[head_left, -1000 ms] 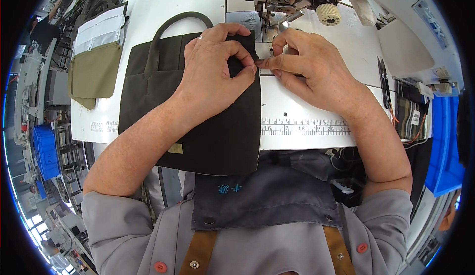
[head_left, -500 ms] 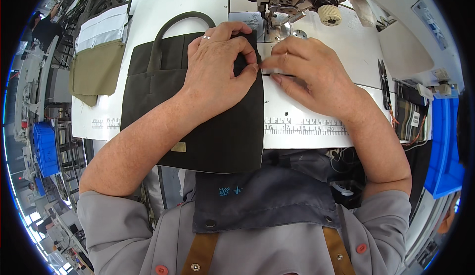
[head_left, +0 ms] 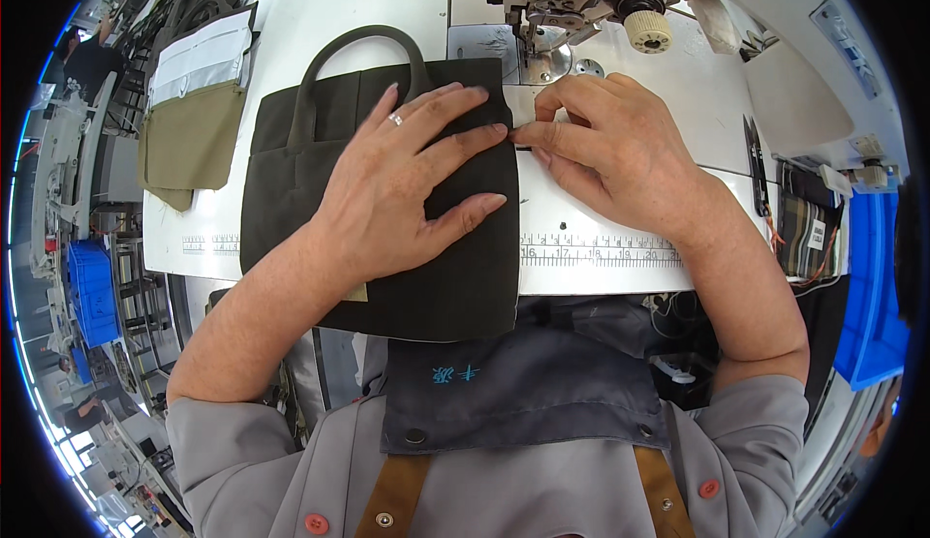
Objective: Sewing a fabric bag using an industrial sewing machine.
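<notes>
Head view: a dark olive fabric bag panel (head_left: 387, 199) with a looped handle (head_left: 358, 49) is being pressed flat on the white worktop (head_left: 620, 267) at the centre of the frame by the left hand (head_left: 397, 189), its fingers spread and released. The panel's right edge is being pinched by the right hand (head_left: 610, 146), its fingers clenched on the hem just below the sewing machine's presser foot (head_left: 531, 46) at the upper centre. Judging from this, the edge is being aligned for stitching; the next move seems to call for the pinched edge being slid up under the foot, kept straight.
</notes>
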A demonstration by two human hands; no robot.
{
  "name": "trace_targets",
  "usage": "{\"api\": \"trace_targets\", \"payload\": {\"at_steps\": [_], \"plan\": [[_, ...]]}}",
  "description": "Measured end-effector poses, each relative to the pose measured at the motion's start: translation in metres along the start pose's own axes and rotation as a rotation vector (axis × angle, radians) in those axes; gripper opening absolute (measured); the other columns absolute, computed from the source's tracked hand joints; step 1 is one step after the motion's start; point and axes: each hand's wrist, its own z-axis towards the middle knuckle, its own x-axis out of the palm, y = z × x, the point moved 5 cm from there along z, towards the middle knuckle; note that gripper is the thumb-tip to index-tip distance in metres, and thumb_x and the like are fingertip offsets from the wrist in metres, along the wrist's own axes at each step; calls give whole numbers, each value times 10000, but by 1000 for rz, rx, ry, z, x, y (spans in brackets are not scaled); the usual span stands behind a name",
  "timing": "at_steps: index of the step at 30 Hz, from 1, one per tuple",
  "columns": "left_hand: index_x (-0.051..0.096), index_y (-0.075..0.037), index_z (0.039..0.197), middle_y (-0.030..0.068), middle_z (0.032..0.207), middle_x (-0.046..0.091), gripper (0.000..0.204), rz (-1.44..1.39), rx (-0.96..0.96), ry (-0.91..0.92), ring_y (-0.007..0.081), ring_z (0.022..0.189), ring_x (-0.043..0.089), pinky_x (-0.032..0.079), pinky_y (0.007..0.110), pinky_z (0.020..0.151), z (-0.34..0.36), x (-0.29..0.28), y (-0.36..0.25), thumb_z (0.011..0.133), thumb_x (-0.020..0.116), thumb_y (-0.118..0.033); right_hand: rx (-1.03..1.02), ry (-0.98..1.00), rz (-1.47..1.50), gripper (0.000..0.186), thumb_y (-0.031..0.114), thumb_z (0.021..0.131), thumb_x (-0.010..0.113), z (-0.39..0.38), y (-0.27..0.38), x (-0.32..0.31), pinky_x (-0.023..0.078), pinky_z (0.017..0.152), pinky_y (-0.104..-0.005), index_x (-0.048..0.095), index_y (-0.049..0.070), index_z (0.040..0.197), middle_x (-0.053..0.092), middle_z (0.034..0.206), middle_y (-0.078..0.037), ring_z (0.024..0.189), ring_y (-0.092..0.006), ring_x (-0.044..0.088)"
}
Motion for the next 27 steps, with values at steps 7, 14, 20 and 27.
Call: {"api": "trace_targets", "payload": {"at_steps": [7, 14, 20, 27], "plan": [[664, -107, 1345, 128, 1494, 566, 496, -57, -14, -11, 358, 1420, 514, 332, 625, 1193, 8, 8, 8, 886, 793, -245, 37, -2, -2, 159, 133, 815, 782, 2, -3, 0, 505, 716, -399, 763, 112, 972, 626, 939, -35, 792, -240, 653], [690, -109, 1319, 119, 1476, 590, 473, -41, -9, -85, 342, 1379, 555, 366, 620, 1180, 40, 16, 24, 893, 798, -284, 176, 36, -74, 216, 189, 869, 758, 3, -20, 0, 502, 737, -401, 773, 105, 1066, 643, 906, -45, 811, -245, 660], [703, -116, 1308, 135, 1439, 615, 462, -36, 5, -99, 349, 1338, 589, 376, 614, 1180, 56, 17, 37, 895, 794, -302, 258, 77, -167, 298, 262, 913, 729, 5, -23, 0, 508, 769, -409, 744, 93, 1159, 663, 894, -55, 836, -265, 676], [723, -121, 1289, 168, 1400, 634, 454, -46, 31, -121, 357, 1302, 614, 380, 600, 1185, 62, 17, 44, 877, 811, -291, 290, 75, -193, 294, 280, 920, 728, 4, -24, 1, 511, 773, -415, 752, 99, 1151, 695, 882, -66, 860, -266, 690]]}}
